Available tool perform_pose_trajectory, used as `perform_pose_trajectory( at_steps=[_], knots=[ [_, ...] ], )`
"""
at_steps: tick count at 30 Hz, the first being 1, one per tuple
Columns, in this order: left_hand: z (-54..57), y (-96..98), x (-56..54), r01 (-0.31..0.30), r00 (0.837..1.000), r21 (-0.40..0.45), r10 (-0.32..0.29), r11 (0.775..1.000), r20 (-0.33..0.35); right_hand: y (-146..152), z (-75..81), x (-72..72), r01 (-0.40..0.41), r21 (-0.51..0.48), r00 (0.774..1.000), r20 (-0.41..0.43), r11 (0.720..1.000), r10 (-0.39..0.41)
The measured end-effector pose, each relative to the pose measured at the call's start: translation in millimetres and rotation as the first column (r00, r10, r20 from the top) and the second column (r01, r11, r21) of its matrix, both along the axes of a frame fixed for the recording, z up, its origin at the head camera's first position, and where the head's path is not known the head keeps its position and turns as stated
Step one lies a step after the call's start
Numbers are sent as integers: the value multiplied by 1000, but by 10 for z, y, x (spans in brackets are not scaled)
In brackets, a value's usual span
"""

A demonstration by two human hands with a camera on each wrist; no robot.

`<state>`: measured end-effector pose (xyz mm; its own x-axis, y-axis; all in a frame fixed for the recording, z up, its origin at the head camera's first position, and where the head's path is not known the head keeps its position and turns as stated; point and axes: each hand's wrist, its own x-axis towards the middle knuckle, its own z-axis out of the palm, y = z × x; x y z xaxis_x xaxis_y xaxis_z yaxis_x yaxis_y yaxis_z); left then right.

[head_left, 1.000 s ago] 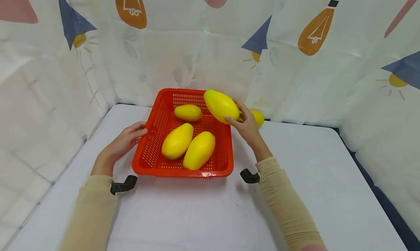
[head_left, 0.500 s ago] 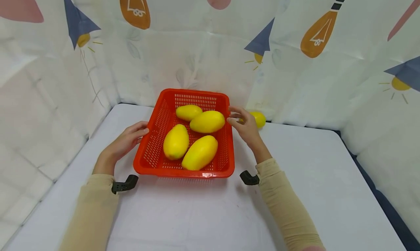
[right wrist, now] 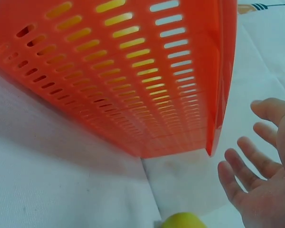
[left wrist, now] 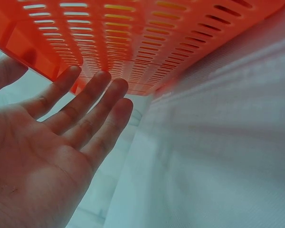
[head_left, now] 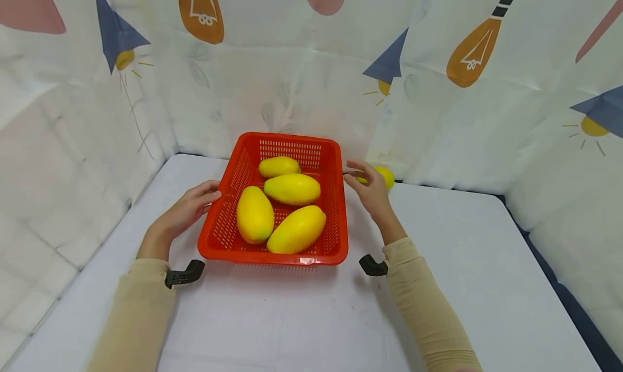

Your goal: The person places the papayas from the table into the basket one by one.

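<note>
A red slotted plastic basket stands on the white-covered table, holding several smooth, oblong yellow fruits that look like mangoes. One mango-like fruit lies across the middle, with a smaller one behind it. My left hand touches the basket's left rim, its fingers extended along the outer wall in the left wrist view. To the right of the basket hovers my right hand, fingers loosely bent and apart from the wall, holding nothing. Partly hidden behind it is another yellow fruit on the table.
A pale curtain printed with lamps and bulbs hangs right behind the table and down both sides. Black camera mounts stick out from both wrists. Dark cloth borders the table's right edge.
My right hand has let go of a large yellow fruit inside the basket and drawn back to the right. That fruit has rolled left and forward, nudging others. The left hand stays at the rim.
</note>
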<state>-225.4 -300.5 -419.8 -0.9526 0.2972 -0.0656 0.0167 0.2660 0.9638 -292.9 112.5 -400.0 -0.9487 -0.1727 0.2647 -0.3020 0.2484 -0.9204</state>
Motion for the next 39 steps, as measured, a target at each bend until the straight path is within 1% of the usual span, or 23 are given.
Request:
perform_pose_trajectory(
  at_steps=[4, 11, 16, 20, 27, 30, 33, 39],
  knots=[
    [6, 4, 6, -2, 1000, -2, 2, 1000, 2, 35, 33, 23, 3, -11, 999, 36, 1000, -2],
    [12, 11, 7, 0, 1000, 6, 0, 1000, -9, 40, 232, 192, 9, 0, 999, 32, 1000, -9],
    [3, -4, 11, -3, 1000, -7, 3, 1000, -6, 73, 241, 210, 32, -4, 999, 39, 999, -32],
    [-5, -11, 12, 0, 1000, 3, 0, 1000, -5, 124, 216, 180, 77, 12, 996, 41, 997, -77],
    [3, -10, 15, 18, 1000, 25, -18, 1000, -14, 322, 20, -13, 155, 27, 986, 62, 988, -156],
    [-2, -9, 18, 18, 1000, 25, -17, 1000, -18, 379, -21, -38, 200, 42, 978, 56, 979, -202],
    [-31, -2, 15, 15, 1000, 38, -14, 999, -15, 429, -47, -56, 223, 49, 974, 38, 974, -225],
    [-41, -13, 3, 21, 1000, 62, -20, 998, -21, 491, -94, -103, 270, 72, 962, 15, 960, -272]
  ],
)
